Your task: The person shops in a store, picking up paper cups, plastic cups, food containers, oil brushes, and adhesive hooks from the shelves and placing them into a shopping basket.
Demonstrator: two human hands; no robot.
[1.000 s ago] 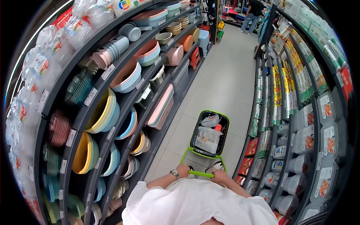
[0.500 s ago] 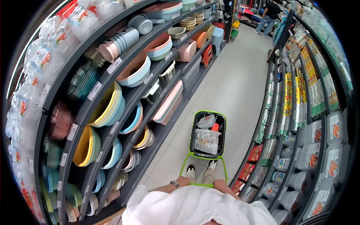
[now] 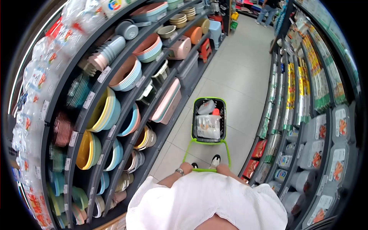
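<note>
The left hand [image 3: 186, 168] is closed round one end of a green handle [image 3: 203, 170], with a watch [image 3: 179, 171] on its wrist. The right hand [image 3: 221, 168] is closed on the other end. The handle crosses between them, and its two side arms run forward to the near rim of a black basket [image 3: 209, 142] edged in green. The basket lies straight ahead of both hands, just beyond the shoes [image 3: 215, 160]; its long axis points away from the body, square to the handle bar. It sits nearly centred between the hands, the right looking slightly nearer.

In the near part of the basket lies a whitish bag [image 3: 208, 127] with large print; "NG" can be made out at its end, the earlier letters being uncertain. Beyond it are a clear plastic package [image 3: 207, 107] and, to its right, a small red item [image 3: 216, 112].

Left of the basket, a shelf unit holds pink tubs [image 3: 167, 104], yellow bowls [image 3: 87, 151] and price tags [image 3: 89, 99] too small to read. Right of the basket, racks carry yellow boxes [image 3: 290, 92], red packs [image 3: 259, 148] and clear containers [image 3: 339, 168] whose white labels show orange-red food pictures; no brand is legible on them. Far beyond the basket, a person in jeans [image 3: 264, 16] stands near the aisle's end.
</note>
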